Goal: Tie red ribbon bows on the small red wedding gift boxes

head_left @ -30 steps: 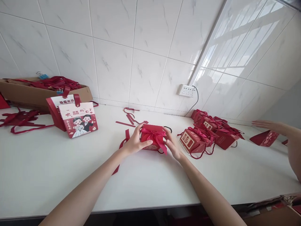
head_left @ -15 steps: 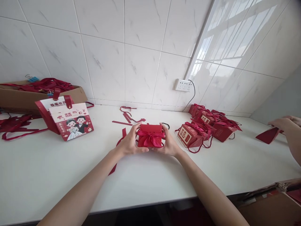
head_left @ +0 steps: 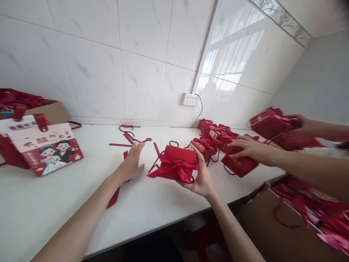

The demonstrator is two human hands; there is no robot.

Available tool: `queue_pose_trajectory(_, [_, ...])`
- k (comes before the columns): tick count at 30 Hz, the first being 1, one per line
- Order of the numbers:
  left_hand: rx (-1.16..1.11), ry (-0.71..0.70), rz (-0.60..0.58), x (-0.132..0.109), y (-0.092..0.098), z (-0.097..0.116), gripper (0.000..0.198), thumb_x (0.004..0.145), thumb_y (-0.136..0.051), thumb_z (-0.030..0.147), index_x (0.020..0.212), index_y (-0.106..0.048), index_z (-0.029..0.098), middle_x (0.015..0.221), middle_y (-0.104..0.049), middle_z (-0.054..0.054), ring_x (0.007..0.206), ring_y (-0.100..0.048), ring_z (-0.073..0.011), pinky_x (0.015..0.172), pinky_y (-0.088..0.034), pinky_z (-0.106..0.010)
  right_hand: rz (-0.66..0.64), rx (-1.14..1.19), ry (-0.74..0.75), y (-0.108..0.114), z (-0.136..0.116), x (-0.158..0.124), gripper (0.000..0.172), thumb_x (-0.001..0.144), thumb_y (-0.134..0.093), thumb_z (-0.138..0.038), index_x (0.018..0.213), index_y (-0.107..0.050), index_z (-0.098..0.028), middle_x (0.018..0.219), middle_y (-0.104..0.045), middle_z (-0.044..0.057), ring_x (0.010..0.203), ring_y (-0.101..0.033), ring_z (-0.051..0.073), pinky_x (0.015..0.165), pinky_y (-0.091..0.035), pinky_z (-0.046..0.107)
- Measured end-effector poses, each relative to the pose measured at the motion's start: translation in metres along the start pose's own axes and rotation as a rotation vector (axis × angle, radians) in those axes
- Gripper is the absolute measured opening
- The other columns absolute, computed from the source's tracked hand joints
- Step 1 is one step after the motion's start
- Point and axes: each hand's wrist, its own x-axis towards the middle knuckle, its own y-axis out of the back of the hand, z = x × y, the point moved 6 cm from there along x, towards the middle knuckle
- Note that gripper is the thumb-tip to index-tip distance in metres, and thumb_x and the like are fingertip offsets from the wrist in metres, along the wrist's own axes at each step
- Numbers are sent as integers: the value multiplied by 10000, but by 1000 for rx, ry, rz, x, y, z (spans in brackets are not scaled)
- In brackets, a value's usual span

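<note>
My right hand grips a small red gift box by its right side, lifted a little over the table. A shiny red ribbon bow is tied across its front, with one tail pointing left. My left hand is off the box, fingers stretched out and holding nothing. It hovers over a dark red ribbon strip on the white table. Several short ribbon scraps lie just beyond its fingertips. Behind the held box rests a black loop.
Finished-looking red boxes cluster at the wall. On the right, a co-worker's hands hold two red boxes above a carton full of red items. Leftward stand printed wedding bags and a ribbon-filled cardboard box. A power strip hangs on the wall.
My left hand has let go of the gift box and moved left. The right hand keeps it, now tilted. The view has turned right; the co-worker's hands have come closer with red boxes.
</note>
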Motion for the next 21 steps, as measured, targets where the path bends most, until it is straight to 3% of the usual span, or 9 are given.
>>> queue_pose_trajectory(2, [9,1,36,3,-2,-1,673,807,-466,258,1434,-222,228,1527,-205,-118,1439,-71,-331,1093,-270,-589,44,0,-120,21,-5,-28,1023,667,-736,-451,1451,-114,-239,1391,-371,170,1281,-422,351,1015,-400,535])
queue_pose_trajectory(5, [3,43,-15,5,-6,1,526,819,-445,291,1336,-392,215,1504,-260,-112,1432,-100,-346,1063,-323,-589,89,64,-333,49,-10,-75,1007,684,-699,-529,1456,-124,-235,1346,-437,163,1226,-486,341,986,-434,522])
queue_pose_trajectory(10, [23,106,-111,3,-9,0,430,826,-420,339,1226,-512,209,1490,-299,-94,1428,-98,-361,972,-441,-560,193,8,-564,83,-10,-137,829,723,-645,-555,1408,-299,-242,1285,-520,140,1173,-533,337,931,-483,481])
queue_pose_trajectory(12, [20,112,-106,4,-11,-2,417,815,-430,342,1194,-540,207,1478,-319,-99,1424,-120,-361,972,-441,-556,258,-53,-624,94,-7,-146,808,714,-666,-517,1392,-329,-238,1284,-521,138,1168,-534,334,925,-483,476])
queue_pose_trajectory(16, [14,82,-47,7,-13,-10,378,766,-476,356,1089,-603,207,1397,-425,-108,1401,-201,-361,1062,-345,-566,381,-167,-688,114,-7,-140,945,625,-733,-502,1404,-297,-191,1279,-499,163,1138,-534,338,909,-482,473])
queue_pose_trajectory(21, [51,64,13,15,-16,-22,354,722,-468,392,980,-632,213,1300,-513,-115,1373,-257,-375,1106,-264,-585,636,-443,-589,168,-21,-124,994,636,-725,-495,1425,-227,-155,1392,-360,187,1266,-413,335,1043,-342,516])
